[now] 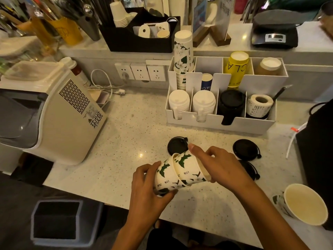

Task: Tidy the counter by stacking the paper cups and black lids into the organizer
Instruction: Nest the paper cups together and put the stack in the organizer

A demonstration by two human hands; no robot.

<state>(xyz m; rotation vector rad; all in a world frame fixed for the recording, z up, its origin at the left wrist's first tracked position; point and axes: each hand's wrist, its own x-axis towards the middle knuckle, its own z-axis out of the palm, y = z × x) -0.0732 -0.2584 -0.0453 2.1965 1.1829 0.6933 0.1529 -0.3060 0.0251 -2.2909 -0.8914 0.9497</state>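
Note:
Both hands hold white paper cups with green prints (180,172), nested and lying sideways above the counter's front. My left hand (146,184) grips the base end and my right hand (219,165) grips the rim end. Three black lids lie on the counter: one (175,145) behind the cups, one (246,148) to the right, and one (249,169) partly hidden by my right wrist. Another printed cup (302,204) lies at the front right. The white organizer (259,123) behind holds a tall stack of printed cups (182,56) and a black lid stack (231,103).
White lid stacks (191,103), a yellow cup stack (235,69) and a label roll (258,103) fill other organizer slots. A beige machine (54,112) stands at left, a black bag (319,147) at right, a bin (59,221) below the counter edge.

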